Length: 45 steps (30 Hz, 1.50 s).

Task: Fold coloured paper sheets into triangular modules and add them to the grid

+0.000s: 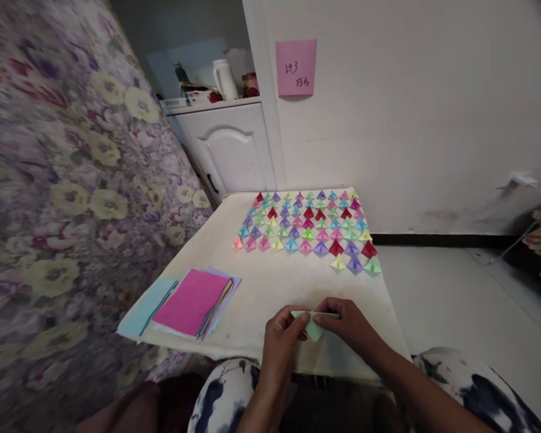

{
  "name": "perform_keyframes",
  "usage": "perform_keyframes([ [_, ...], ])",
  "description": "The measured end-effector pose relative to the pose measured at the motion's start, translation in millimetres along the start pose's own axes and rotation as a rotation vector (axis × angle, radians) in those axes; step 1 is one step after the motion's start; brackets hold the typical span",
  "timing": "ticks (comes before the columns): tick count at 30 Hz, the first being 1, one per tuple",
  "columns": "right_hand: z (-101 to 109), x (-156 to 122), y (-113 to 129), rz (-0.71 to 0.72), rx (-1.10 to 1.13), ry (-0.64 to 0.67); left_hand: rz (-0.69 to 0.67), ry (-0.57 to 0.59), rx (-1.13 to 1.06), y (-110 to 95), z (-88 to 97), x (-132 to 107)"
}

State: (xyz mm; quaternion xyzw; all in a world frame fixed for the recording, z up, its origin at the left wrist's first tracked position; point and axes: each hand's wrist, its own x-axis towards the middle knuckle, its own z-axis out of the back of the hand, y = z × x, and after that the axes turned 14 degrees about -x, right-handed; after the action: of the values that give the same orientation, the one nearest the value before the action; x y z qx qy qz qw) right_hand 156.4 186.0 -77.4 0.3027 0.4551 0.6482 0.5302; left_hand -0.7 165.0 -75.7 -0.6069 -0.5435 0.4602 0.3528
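Observation:
Both my hands pinch a small pale green folded paper (314, 325) at the near edge of a small cream table (270, 282). My left hand (283, 334) grips its left side with fingers closed. My right hand (349, 323) holds its right side, thumb and fingers pressed on the fold. Beyond them, several rows of small folded paper pieces (309, 228) in many colours lie lined up across the far half of the table. A stack of coloured paper sheets (192, 300), pink on top, lies at the table's near left.
A floral bedcover (67, 180) fills the left side, touching the table. A white wall with a pink note (296, 67) stands behind; a white cabinet (228, 147) carries a jug and jars. A charger and cable (525, 180) hang at the right over the pale floor.

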Motion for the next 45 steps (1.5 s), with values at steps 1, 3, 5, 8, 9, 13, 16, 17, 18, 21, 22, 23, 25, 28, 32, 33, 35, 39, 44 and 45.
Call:
perform_keyframes([
  [1, 0.6, 0.5, -0.3, -0.005, 0.013, 0.007, -0.010, 0.007, 0.017, -1.6, -0.6, -0.8],
  [3, 1.2, 1.2, -0.5, -0.015, 0.041, 0.025, -0.032, 0.015, 0.055, -4.9, -1.9, -2.4],
  [5, 1.5, 1.4, 0.0, -0.035, 0.064, 0.041, -0.036, 0.009, 0.084, -7.2, -3.0, -3.7],
  [8, 2.4, 1.4, 1.7, -0.056, 0.090, 0.064, -0.033, -0.006, 0.122, -8.4, -3.3, -4.7],
  [9, 2.9, 1.3, 2.2, -0.058, 0.100, 0.072, -0.036, -0.007, 0.134, -8.2, -3.0, -4.7],
  [13, 5.2, 1.1, 3.5, -0.069, 0.134, 0.081, -0.061, 0.001, 0.168, -6.6, -1.1, -3.7],
  [16, 6.9, 0.4, 4.7, -0.082, 0.163, 0.088, -0.079, 0.003, 0.177, -6.0, -0.2, -2.7],
  [17, 7.5, 0.2, 5.2, -0.086, 0.173, 0.095, -0.082, 0.002, 0.178, -6.2, -0.2, -2.5],
  [18, 8.0, 0.0, 5.6, -0.091, 0.182, 0.102, -0.085, -0.005, 0.179, -6.5, -0.3, -2.5],
  [21, 9.1, -0.1, 6.2, -0.102, 0.200, 0.102, -0.090, -0.028, 0.180, -7.9, -1.5, -3.1],
  [22, 9.3, 0.0, 6.2, -0.101, 0.205, 0.096, -0.084, -0.023, 0.171, -8.2, -2.3, -3.4],
  [23, 9.4, 0.1, 6.1, -0.097, 0.208, 0.087, -0.068, -0.004, 0.158, -8.0, -3.3, -3.7],
  [25, 9.4, 0.3, 6.1, -0.087, 0.201, 0.069, -0.006, 0.061, 0.126, -6.1, -5.7, -4.0],
  [28, 9.1, 0.5, 5.8, -0.081, 0.191, 0.069, 0.094, 0.119, 0.084, -0.4, -9.0, -3.8],
  [32, 10.4, 1.4, 3.5, -0.056, 0.190, 0.073, 0.125, 0.094, 0.055, 3.7, -9.7, -3.1],
  [33, 11.2, 1.7, 2.8, -0.050, 0.178, 0.064, 0.119, 0.087, 0.053, 3.2, -9.3, -3.1],
  [35, 13.4, 2.2, 2.0, -0.052, 0.153, 0.049, 0.105, 0.073, 0.056, 1.0, -8.5, -3.1],
  [39, 17.9, 2.1, 2.9, -0.077, 0.130, 0.044, 0.073, 0.041, 0.066, -2.4, -7.5, -3.1],
  [44, 20.5, 0.8, 5.7, -0.037, 0.103, 0.045, 0.041, 0.001, 0.046, -0.9, -7.2, -3.2],
  [45, 20.8, 0.0, 6.7, -0.025, 0.079, 0.046, 0.041, 0.004, 0.042, -0.8, -7.3, -3.6],
])
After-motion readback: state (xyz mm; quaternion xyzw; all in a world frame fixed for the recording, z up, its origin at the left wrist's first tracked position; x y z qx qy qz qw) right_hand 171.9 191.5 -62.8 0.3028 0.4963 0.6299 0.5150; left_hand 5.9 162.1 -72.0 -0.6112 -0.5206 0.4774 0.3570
